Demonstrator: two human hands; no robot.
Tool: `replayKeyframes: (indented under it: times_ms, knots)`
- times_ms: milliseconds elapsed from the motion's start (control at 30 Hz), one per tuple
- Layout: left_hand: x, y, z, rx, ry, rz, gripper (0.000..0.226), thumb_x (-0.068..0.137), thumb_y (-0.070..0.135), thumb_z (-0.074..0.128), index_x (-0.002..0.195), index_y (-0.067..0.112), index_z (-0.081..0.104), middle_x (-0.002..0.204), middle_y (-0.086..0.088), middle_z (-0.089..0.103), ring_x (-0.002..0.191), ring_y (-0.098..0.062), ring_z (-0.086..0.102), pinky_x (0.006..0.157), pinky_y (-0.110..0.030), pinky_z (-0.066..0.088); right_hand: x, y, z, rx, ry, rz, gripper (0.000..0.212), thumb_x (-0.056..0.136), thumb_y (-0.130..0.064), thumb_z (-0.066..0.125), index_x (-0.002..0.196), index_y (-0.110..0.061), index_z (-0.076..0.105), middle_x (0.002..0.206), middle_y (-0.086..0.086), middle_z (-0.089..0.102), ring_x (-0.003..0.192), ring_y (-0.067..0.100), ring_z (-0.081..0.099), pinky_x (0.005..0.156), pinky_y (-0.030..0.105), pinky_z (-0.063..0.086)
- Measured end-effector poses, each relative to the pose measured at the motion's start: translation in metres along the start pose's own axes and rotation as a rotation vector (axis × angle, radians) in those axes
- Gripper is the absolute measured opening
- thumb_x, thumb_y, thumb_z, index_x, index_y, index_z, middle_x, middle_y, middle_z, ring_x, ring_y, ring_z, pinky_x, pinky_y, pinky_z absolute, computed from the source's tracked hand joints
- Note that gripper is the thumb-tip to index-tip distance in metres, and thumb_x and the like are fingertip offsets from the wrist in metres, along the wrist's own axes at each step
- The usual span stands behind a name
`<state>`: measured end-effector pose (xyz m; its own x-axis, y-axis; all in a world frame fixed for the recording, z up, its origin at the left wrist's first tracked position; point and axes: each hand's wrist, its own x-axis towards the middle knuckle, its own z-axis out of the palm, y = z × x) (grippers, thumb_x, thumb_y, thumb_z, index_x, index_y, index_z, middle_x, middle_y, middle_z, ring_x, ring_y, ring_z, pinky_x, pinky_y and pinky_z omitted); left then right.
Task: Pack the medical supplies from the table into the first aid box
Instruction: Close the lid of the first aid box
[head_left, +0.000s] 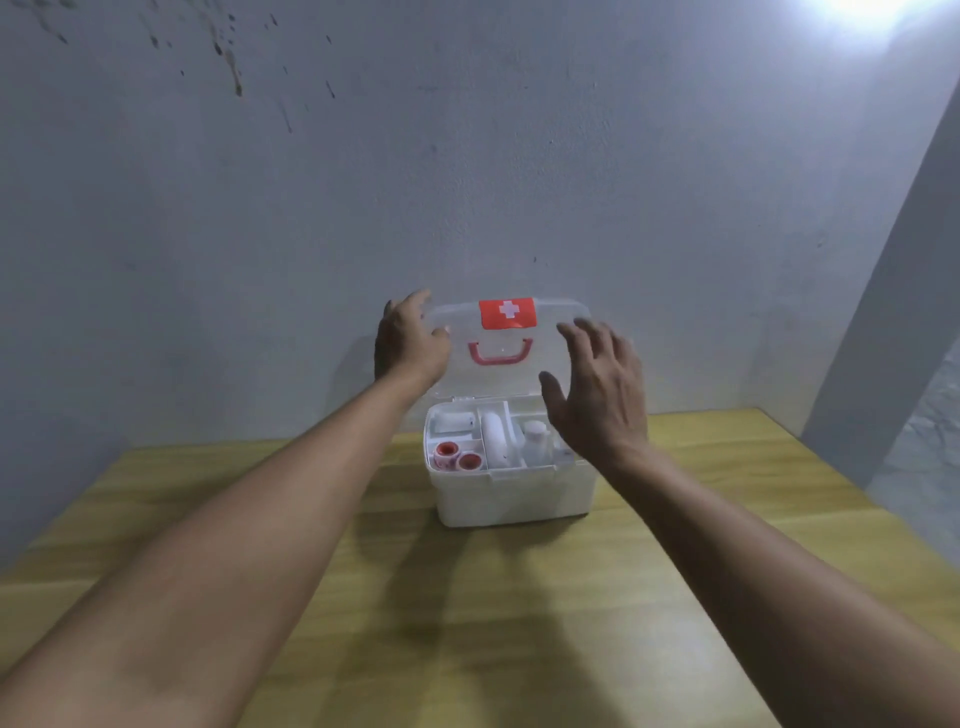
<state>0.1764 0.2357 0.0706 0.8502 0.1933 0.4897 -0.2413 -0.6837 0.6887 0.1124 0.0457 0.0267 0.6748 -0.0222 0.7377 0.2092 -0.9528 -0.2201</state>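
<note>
Box (514, 493), white, packed, translucent red-cross lid (506, 353) upright, left hand (410, 338) seemingly gripping it, right hand (597, 395) spread, empty.

Dim bluish room, harsh white glare blown out at the top right corner, soft double shadows of the arms falling toward the table's (218, 519) near edge, wide-angle bending at the frame edges, overall soft focus, right hand (597, 395) slightly motion-blurred
</note>
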Motion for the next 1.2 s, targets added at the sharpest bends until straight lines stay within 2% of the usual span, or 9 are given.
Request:
replayKeyframes:
  times_ms: [133,233,467,667,733,867,967,1067,1200]
  knots:
    - [-0.028,-0.006,-0.014,-0.014,0.004,0.120,0.034,0.087,0.012,0.061,0.120,0.010,0.062,0.123,-0.014,0.057,0.109,-0.030,0.058,0.092,-0.032,0.046,0.021,-0.003,-0.012,-0.077,-0.095,-0.188,0.071,0.074,-0.010,0.075,0.137,-0.015,0.043,0.144,0.016,0.044,0.133,0.038,0.038,0.111,0.059,0.028]
    - [-0.046,-0.014,-0.022,-0.005,-0.036,0.195,0.032,0.084,0.009,0.063,0.116,0.010,0.062,0.124,-0.011,0.058,0.110,-0.028,0.058,0.091,-0.030,0.045,0.015,0.000,-0.013,-0.065,-0.172,-0.277,0.062,0.077,-0.003,0.072,0.134,-0.015,0.050,0.137,0.012,0.054,0.127,0.036,0.047,0.108,0.061,0.031]
    - [-0.087,-0.025,-0.037,0.080,-0.168,0.292,0.038,0.076,0.013,0.061,0.113,0.011,0.062,0.122,-0.007,0.061,0.112,-0.025,0.058,0.093,-0.032,0.047,-0.034,0.010,-0.027,-0.035,-0.184,-0.359,0.032,0.095,-0.029,0.053,0.126,-0.021,0.055,0.136,0.007,0.057,0.126,0.029,0.051,0.109,0.053,0.035]
    - [-0.117,-0.030,-0.031,0.139,-0.349,0.330,0.056,0.075,0.035,0.063,0.125,0.010,0.059,0.133,-0.005,0.059,0.115,-0.023,0.060,0.104,-0.032,0.043,-0.066,0.019,-0.030,-0.084,-0.438,-0.334,0.077,0.077,-0.060,0.060,0.142,-0.026,0.038,0.154,0.004,0.033,0.142,0.024,0.028,0.118,0.048,0.019]
    - [-0.122,-0.031,-0.025,0.166,-0.368,0.346,0.056,0.077,0.037,0.068,0.125,0.010,0.059,0.133,-0.006,0.060,0.118,-0.024,0.059,0.104,-0.039,0.044,-0.068,0.020,-0.027,-0.041,-0.425,-0.268,0.075,0.081,-0.059,0.058,0.144,-0.024,0.036,0.155,0.003,0.031,0.143,0.023,0.025,0.118,0.046,0.021]
    - [-0.128,-0.035,-0.016,0.199,-0.355,0.314,0.068,0.075,0.037,0.076,0.135,0.015,0.051,0.146,-0.005,0.048,0.141,-0.019,0.036,0.114,-0.038,0.033,-0.069,0.019,-0.020,-0.029,-0.432,-0.181,0.067,0.088,-0.050,0.058,0.145,-0.022,0.036,0.155,0.004,0.032,0.144,0.024,0.025,0.114,0.044,0.029]
    - [-0.131,-0.038,-0.010,0.197,-0.325,0.305,0.070,0.074,0.033,0.077,0.136,0.016,0.050,0.148,-0.003,0.045,0.143,-0.018,0.031,0.114,-0.038,0.032,-0.075,0.017,-0.016,-0.021,-0.376,-0.176,0.063,0.085,-0.040,0.068,0.140,-0.019,0.046,0.149,0.007,0.043,0.140,0.029,0.034,0.106,0.042,0.040]
    - [-0.132,-0.039,-0.005,0.216,-0.297,0.315,0.068,0.075,0.028,0.077,0.136,0.015,0.050,0.148,-0.003,0.045,0.143,-0.019,0.031,0.114,-0.037,0.033,-0.078,0.015,-0.012,-0.028,-0.269,-0.187,0.058,0.071,-0.032,0.083,0.122,-0.016,0.062,0.130,0.010,0.063,0.124,0.034,0.055,0.083,0.043,0.056]
    - [-0.131,-0.047,0.001,0.218,-0.255,0.316,0.066,0.077,0.021,0.076,0.137,0.016,0.049,0.148,-0.002,0.046,0.143,-0.018,0.031,0.113,-0.034,0.033,-0.077,0.015,-0.008,-0.045,-0.208,-0.197,0.057,0.063,-0.033,0.088,0.113,-0.017,0.066,0.120,0.008,0.069,0.114,0.033,0.062,0.065,0.040,0.060]
